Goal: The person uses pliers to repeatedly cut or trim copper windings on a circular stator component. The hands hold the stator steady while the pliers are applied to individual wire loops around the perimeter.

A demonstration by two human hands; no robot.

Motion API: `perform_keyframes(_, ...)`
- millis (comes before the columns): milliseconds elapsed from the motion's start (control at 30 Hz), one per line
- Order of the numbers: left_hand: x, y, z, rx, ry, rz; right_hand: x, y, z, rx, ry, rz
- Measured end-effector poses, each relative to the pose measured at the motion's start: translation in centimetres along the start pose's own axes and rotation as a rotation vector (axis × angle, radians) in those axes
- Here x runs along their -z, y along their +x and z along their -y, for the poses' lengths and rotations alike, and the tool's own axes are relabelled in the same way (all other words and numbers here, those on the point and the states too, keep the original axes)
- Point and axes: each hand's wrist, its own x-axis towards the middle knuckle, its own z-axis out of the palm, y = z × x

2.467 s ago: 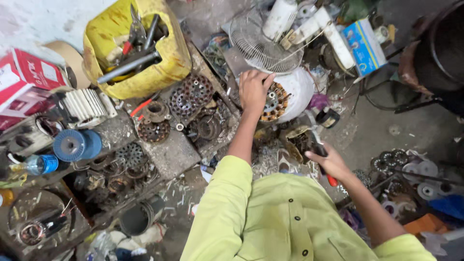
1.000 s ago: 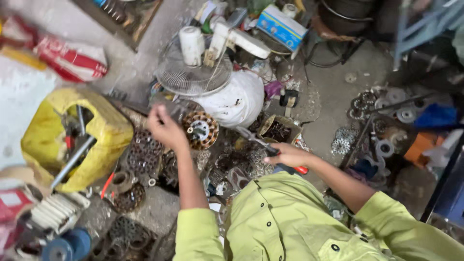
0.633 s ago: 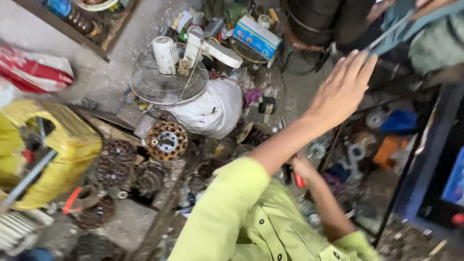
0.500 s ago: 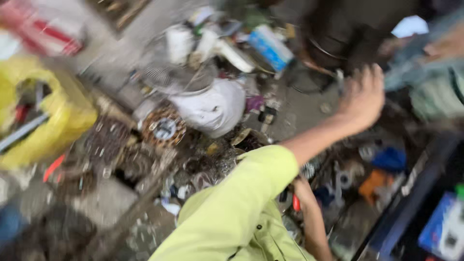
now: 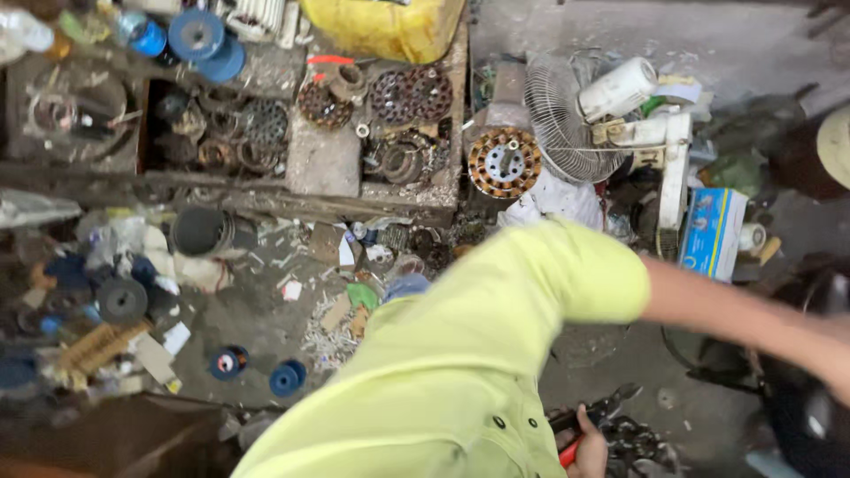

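My left arm in a yellow-green sleeve stretches out to the right, and my left hand (image 5: 835,350) is a blur at the frame's right edge, above a dark object; what it holds cannot be made out. At the bottom, my right hand (image 5: 587,450) grips red-handled pliers (image 5: 604,412) close to my body. A round copper-wound stator (image 5: 505,162) lies on the floor beside a wire fan guard (image 5: 558,115), apart from both hands.
A low wooden bench (image 5: 323,164) carries several rusty stators (image 5: 412,93). Behind it are a yellow bag (image 5: 385,26) and blue spools (image 5: 197,35). A white motor housing (image 5: 618,88) and a blue box (image 5: 713,232) lie at right. Two small blue spools (image 5: 285,379) sit among floor scraps.
My left hand left the stator and swung up and out to the right. The view turned sharply. My right hand kept hold of the pliers.
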Motion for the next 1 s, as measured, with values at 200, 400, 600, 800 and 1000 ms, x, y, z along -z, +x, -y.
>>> perform_keyframes(200,8.3,-23.2,9.5,-0.013,-0.093,-0.562,-2.9,1.7,4.3,0.211,-0.204,-0.204)
perform_keyframes(400,11.0,-55.7,12.1,0.701,0.075,-0.76,-6.9,4.6,4.2,0.145,-0.257,-0.27)
perform_keyframes(600,11.7,-77.1,15.1,1.367,0.502,-0.604,-11.0,6.1,2.0,0.202,-0.301,-0.423)
perform_keyframes(800,12.2,-84.2,20.9,1.437,0.804,-0.553,-14.4,5.1,0.5,0.268,-0.272,-0.475)
perform_keyframes(1000,15.0,-82.3,27.3,1.403,0.876,-0.479,-16.8,3.2,-2.0,0.343,-0.243,-0.506)
